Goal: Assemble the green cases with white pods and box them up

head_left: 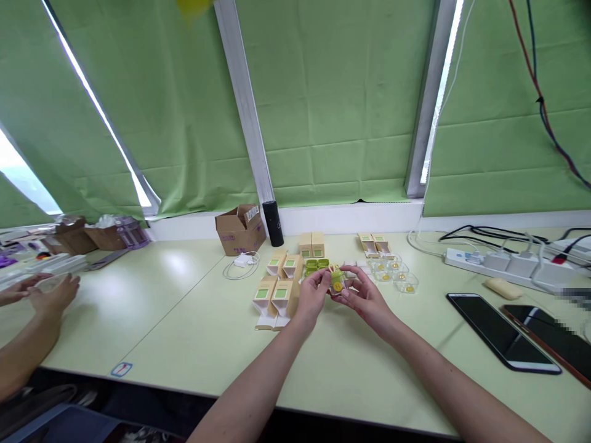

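Note:
Both of my hands meet over the middle of the table, their fingers closed around a small transparent container with a green top and a round yellow mark on its front. My left hand grips its left side between thumb and fingers. On the other side, my right hand pinches it with fingers at the top and thumb lower down. Just behind my left hand are small green containers, partly hidden. Transparent cups with yellow marks stand beyond my right hand. Left of my left hand are open beige boxes with green squares.
More beige boxes stand behind, near a cardboard box and a black cylinder. A white charger with cable lies left. Phones and a cabled power strip are right. Another person's hands work far left.

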A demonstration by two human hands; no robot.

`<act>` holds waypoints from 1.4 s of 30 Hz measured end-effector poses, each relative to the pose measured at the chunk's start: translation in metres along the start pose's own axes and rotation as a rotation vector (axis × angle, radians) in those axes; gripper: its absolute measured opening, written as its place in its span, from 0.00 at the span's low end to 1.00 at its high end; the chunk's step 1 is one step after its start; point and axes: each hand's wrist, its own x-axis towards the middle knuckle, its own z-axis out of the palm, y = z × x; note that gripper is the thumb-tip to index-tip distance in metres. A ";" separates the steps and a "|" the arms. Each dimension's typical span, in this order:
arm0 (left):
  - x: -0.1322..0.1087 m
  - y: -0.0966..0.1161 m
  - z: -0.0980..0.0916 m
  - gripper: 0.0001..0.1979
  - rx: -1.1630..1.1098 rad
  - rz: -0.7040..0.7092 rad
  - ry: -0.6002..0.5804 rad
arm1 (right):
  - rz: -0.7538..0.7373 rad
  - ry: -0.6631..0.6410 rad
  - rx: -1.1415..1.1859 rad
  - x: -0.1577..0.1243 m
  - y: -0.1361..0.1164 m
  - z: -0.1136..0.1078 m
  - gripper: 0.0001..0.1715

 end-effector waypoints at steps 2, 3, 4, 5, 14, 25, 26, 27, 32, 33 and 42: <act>0.000 0.001 0.001 0.31 -0.022 0.006 0.014 | -0.006 0.008 0.012 0.000 0.000 0.000 0.36; -0.001 0.001 0.001 0.32 -0.033 0.009 0.014 | -0.009 0.014 0.017 0.001 0.000 0.000 0.36; -0.002 0.002 0.001 0.31 -0.042 0.013 0.010 | -0.012 0.023 0.024 0.001 0.000 0.000 0.36; -0.003 0.003 0.001 0.31 -0.048 0.018 0.001 | -0.016 0.032 0.032 0.001 -0.001 0.000 0.36; -0.010 0.007 -0.001 0.30 0.025 0.132 -0.137 | -0.020 0.078 0.062 -0.001 -0.008 0.002 0.39; -0.010 0.007 0.003 0.27 0.132 0.213 -0.127 | -0.037 0.050 0.053 0.001 -0.002 -0.001 0.37; -0.010 0.007 0.003 0.27 0.136 0.218 -0.122 | -0.038 0.049 0.052 0.001 -0.002 -0.001 0.36; -0.010 0.007 0.003 0.26 0.142 0.222 -0.118 | -0.036 0.048 0.052 0.001 -0.002 -0.001 0.36; -0.009 0.006 0.002 0.25 0.167 0.228 -0.101 | -0.020 0.044 0.073 0.000 -0.004 0.000 0.35; -0.009 0.005 0.002 0.25 0.171 0.227 -0.097 | -0.019 0.043 0.077 0.000 -0.004 0.000 0.35; -0.009 0.002 0.001 0.24 0.263 0.224 -0.066 | -0.010 0.023 0.109 0.001 -0.006 0.000 0.34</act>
